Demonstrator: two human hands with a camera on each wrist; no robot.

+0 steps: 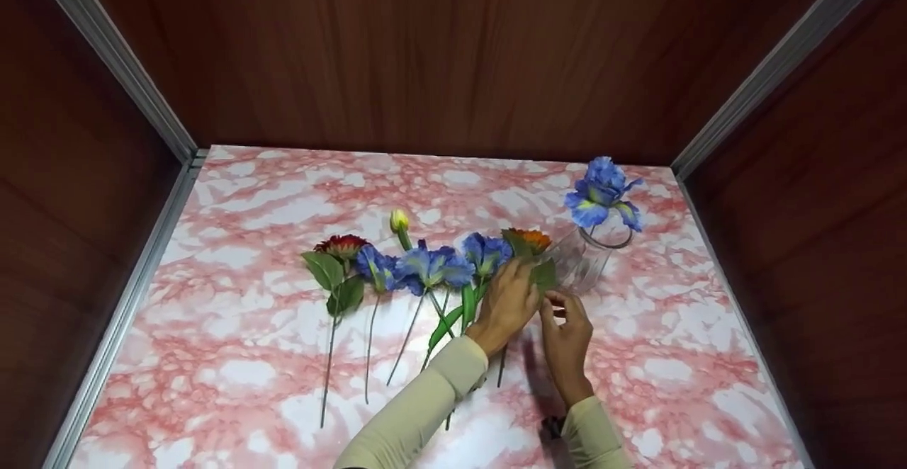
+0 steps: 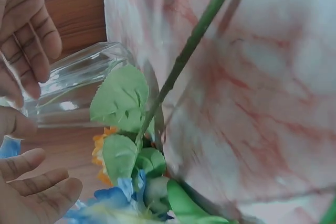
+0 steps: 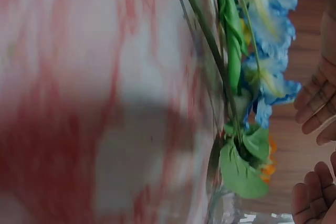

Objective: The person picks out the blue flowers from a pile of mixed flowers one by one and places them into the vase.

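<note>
My left hand (image 1: 506, 306) hovers over an orange flower (image 1: 531, 240) with green leaves (image 2: 119, 95); its fingers are loosely extended and hold nothing. Just to its right is my right hand (image 1: 570, 334), fingers slightly bent and also without anything in them. In the right wrist view, the left fingers (image 3: 317, 100) and right fingers (image 3: 315, 195) face each other beyond the flower. The orange flower's stem (image 2: 184, 59) lies along the table toward me. A clear glass vase (image 1: 584, 270) stands beyond the right hand, with one blue iris (image 1: 602, 193) in it.
Left of the hands lie several blue irises (image 1: 434, 267), a yellow tulip (image 1: 399, 222) and a dark red flower (image 1: 341, 245), stems toward me. The pink-and-white marbled table (image 1: 241, 377) is bounded by brown wooden panels (image 1: 425, 58) at the back and sides.
</note>
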